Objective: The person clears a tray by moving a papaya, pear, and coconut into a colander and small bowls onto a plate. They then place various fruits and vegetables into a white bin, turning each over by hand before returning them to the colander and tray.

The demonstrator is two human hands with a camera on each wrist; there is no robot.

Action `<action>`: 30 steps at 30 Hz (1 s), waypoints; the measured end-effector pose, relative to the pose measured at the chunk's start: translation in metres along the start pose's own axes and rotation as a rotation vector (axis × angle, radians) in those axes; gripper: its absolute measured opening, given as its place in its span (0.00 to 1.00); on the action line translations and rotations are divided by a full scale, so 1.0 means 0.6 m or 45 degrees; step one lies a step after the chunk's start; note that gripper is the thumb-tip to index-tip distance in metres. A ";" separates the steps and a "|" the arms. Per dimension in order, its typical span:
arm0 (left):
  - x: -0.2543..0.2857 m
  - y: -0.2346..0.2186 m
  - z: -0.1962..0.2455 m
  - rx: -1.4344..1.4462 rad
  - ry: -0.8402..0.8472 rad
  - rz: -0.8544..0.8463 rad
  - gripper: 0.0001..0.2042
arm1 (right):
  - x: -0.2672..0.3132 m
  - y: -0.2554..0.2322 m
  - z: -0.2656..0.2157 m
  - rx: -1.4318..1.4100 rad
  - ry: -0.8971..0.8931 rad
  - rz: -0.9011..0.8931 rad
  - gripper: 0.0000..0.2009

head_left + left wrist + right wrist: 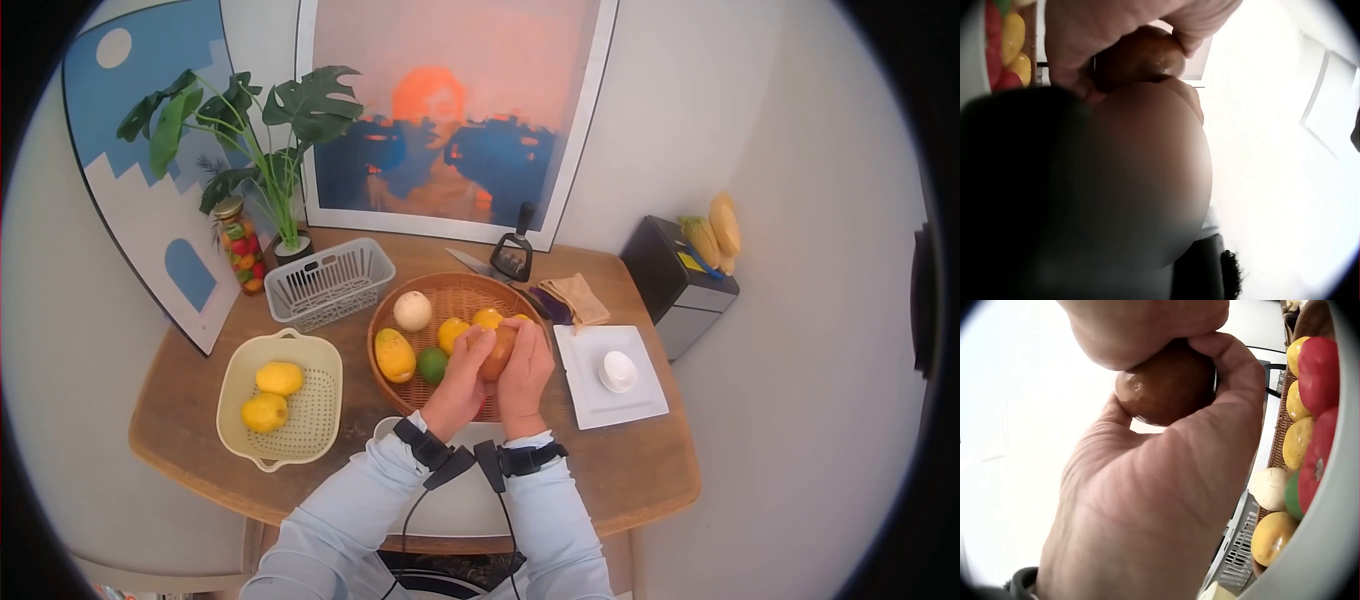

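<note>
Both my hands hold a round, glossy brown-orange fruit or vegetable (pixel 498 355) above the wicker basket (pixel 400 398) in the head view. The left hand (pixel 460 380) cups it from the left, and the right hand (pixel 525 375) wraps its right side. Curled fingers and a thumb of the right hand show around the brown piece (pixel 1169 384) in the right wrist view. Below the hands, the basket carries a white round vegetable (pixel 412 311), a yellow mango-like fruit (pixel 395 355), a green fruit (pixel 433 365) and several yellow fruits (pixel 453 332).
Red bell peppers (pixel 1317 375) lie beyond a pale rim (pixel 1316 550). Two lemons (pixel 279 378) sit in a cream colander (pixel 325 425) at left. Behind it are a grey basket (pixel 330 285), a jar (pixel 242 250) and a plant. A white plate (pixel 590 405) bears a small bowl (pixel 618 371); a knife (pixel 468 262) lies behind.
</note>
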State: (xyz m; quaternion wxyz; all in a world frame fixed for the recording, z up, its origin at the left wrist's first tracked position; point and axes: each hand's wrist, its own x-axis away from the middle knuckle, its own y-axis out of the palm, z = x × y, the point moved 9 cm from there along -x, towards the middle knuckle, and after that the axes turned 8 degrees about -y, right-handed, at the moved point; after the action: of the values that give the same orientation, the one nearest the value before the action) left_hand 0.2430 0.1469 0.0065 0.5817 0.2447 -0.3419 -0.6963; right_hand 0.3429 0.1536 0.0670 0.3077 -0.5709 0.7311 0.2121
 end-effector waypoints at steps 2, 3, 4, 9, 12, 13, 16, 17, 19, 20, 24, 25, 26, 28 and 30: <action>0.000 -0.008 0.008 -0.160 0.137 0.115 0.27 | -0.001 -0.003 0.025 -0.069 0.139 -0.023 0.12; -0.008 -0.023 0.009 -0.283 0.275 0.179 0.28 | 0.000 0.001 0.026 -0.122 0.129 -0.020 0.11; -0.003 -0.024 0.023 -0.407 0.412 0.243 0.30 | 0.001 0.006 0.027 -0.173 0.120 -0.016 0.09; -0.010 -0.030 0.032 -0.145 0.334 0.066 0.21 | 0.010 0.034 -0.005 -0.200 -0.205 -0.118 0.07; -0.017 -0.037 0.035 -0.155 0.327 0.021 0.16 | 0.011 0.039 -0.027 -0.155 -0.298 -0.150 0.08; -0.018 -0.039 0.037 -0.199 0.337 0.025 0.15 | 0.013 0.041 -0.017 -0.103 -0.253 -0.181 0.10; -0.033 -0.059 0.031 -0.448 0.271 0.056 0.16 | 0.016 0.044 0.011 -0.039 -0.049 -0.292 0.13; -0.034 -0.066 0.028 -0.514 0.217 0.079 0.16 | 0.015 0.046 0.021 -0.086 0.068 -0.340 0.14; -0.031 -0.074 0.026 -0.644 0.113 0.130 0.16 | 0.016 0.048 0.044 -0.242 0.284 -0.396 0.16; -0.029 -0.072 0.027 -0.571 0.102 0.140 0.17 | 0.017 0.047 0.056 -0.350 0.383 -0.403 0.16; -0.023 -0.033 0.020 -0.295 0.040 0.008 0.21 | 0.012 0.043 0.056 -0.631 0.438 -0.277 0.17; -0.023 -0.020 0.020 -0.231 0.023 -0.067 0.22 | 0.005 0.040 0.046 -0.525 0.308 -0.305 0.18; -0.021 -0.013 0.014 -0.214 -0.088 -0.137 0.23 | 0.000 0.037 0.035 -0.419 0.180 -0.332 0.19; -0.008 -0.008 0.003 -0.180 -0.313 -0.276 0.27 | 0.001 0.040 0.017 -0.287 0.064 -0.435 0.20; -0.011 -0.024 0.003 -0.322 -0.299 -0.206 0.27 | 0.002 0.046 -0.001 -0.239 0.081 -0.594 0.22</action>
State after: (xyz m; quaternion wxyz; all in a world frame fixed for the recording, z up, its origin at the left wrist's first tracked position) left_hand 0.2337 0.1553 -0.0033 0.5061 0.1134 -0.2964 -0.8019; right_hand 0.3157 0.1594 0.0657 0.2707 -0.7566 0.5660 0.1841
